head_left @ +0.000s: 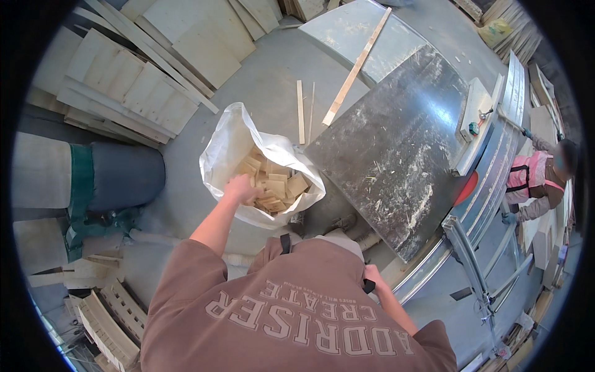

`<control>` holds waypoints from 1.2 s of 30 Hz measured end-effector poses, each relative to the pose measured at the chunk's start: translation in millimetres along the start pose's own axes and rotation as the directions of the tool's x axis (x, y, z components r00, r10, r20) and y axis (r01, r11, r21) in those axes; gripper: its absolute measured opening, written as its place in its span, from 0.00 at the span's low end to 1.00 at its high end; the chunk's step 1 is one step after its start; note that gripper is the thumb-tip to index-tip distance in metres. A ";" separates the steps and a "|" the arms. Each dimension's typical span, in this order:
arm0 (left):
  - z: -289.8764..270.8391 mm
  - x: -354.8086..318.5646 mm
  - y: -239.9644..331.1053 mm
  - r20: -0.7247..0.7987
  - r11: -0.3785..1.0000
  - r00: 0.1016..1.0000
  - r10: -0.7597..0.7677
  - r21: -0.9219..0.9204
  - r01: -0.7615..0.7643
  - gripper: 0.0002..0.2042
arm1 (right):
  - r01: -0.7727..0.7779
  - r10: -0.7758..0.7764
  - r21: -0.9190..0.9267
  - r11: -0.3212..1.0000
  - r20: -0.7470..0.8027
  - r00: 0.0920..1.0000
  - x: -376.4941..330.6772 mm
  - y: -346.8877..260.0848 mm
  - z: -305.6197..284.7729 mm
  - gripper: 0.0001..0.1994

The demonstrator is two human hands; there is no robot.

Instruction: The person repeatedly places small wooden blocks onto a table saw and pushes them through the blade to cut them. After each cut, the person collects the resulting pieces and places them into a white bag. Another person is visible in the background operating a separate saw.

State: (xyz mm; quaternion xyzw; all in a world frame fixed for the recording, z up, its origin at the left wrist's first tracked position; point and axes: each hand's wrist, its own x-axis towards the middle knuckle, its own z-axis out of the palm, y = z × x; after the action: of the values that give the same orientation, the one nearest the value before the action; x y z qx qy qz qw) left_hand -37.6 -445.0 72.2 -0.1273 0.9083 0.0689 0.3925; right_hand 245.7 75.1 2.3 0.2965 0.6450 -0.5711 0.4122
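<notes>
Head view — left hand [240,188] in white sack [230,139] of wood offcuts [277,186].

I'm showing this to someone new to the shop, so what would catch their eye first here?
Most likely the white sack gaping open on the grey floor at centre, full of small pale wood offcuts, with the person's left hand reaching into it. Next, the big dark machine table dusted with sawdust to the right. The right hand sits low by the person's waist.
</notes>
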 end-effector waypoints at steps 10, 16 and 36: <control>3.4 -39.4 -6.5 -0.156 0.986 0.974 0.165 0.001 -0.167 0.36 | 0.052 -0.034 0.817 0.574 -0.040 0.999 -13.3 -1.8 103.0 0.21; 5.1 -52.9 -10.6 -0.176 0.980 0.965 0.193 -0.009 -0.198 0.37 | 0.020 -0.263 -0.383 0.924 -0.595 0.760 4.3 -8.3 117.4 0.06; 19.5 -54.1 -5.7 -0.288 0.952 0.919 0.271 -0.064 -0.301 0.34 | 0.447 -0.597 -0.485 0.751 -0.213 0.773 36.4 25.3 122.6 0.13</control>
State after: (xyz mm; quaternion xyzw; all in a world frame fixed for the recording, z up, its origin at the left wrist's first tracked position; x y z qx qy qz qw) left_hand 13.3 -436.5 98.3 -0.0223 0.9578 0.1556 0.2406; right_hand 273.4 -44.0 -42.8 0.1062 0.8700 -0.4537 0.1614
